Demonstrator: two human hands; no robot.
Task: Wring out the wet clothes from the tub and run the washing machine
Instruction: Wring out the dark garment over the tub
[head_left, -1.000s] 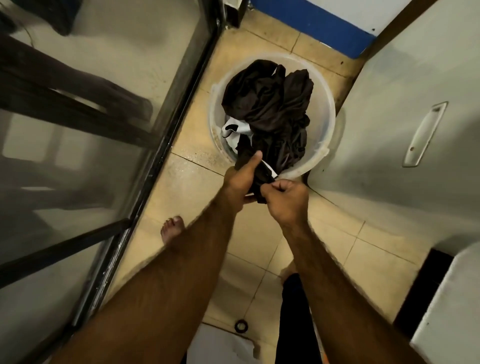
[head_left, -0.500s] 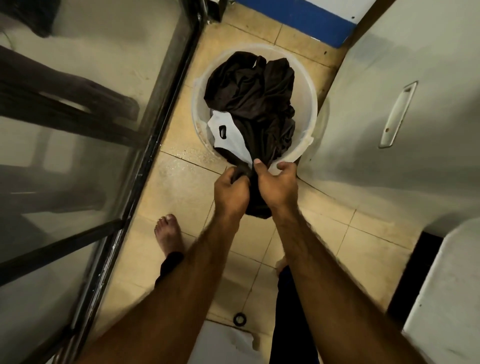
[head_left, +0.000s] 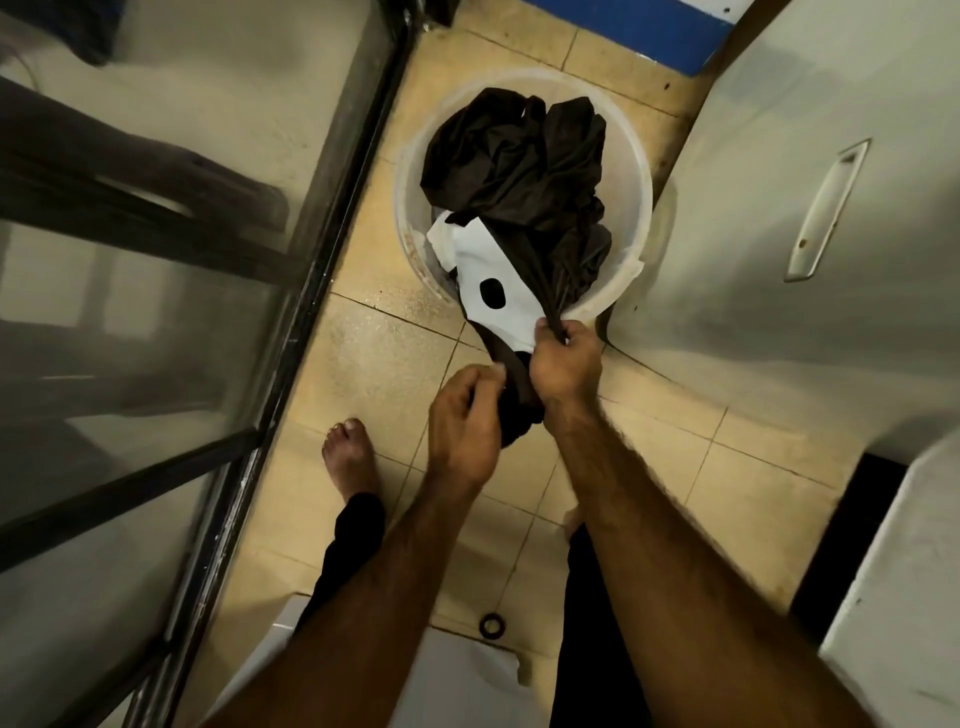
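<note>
We see the translucent tub (head_left: 631, 171) standing on the tiled floor (head_left: 374, 364), heaped with dark wet clothes (head_left: 514, 171). A white piece with a black spot (head_left: 498, 275) lies at the tub's near side and hangs over its rim. One dark garment (head_left: 550, 291) is drawn taut from the heap out over the tub's near rim. Our right hand (head_left: 563, 364) sits just at that rim, fingers curled tight round a bunched neck of the dark garment. Our left hand (head_left: 462, 415), a little further from the tub, grips the garment's lower end, which hangs dark between the two hands. A bare foot (head_left: 348, 457) stands near the tub on its left. A glass panel frame (head_left: 332, 218) runs along the tub's left, and a white door with a handle (head_left: 826, 208) stands to its right.
</note>
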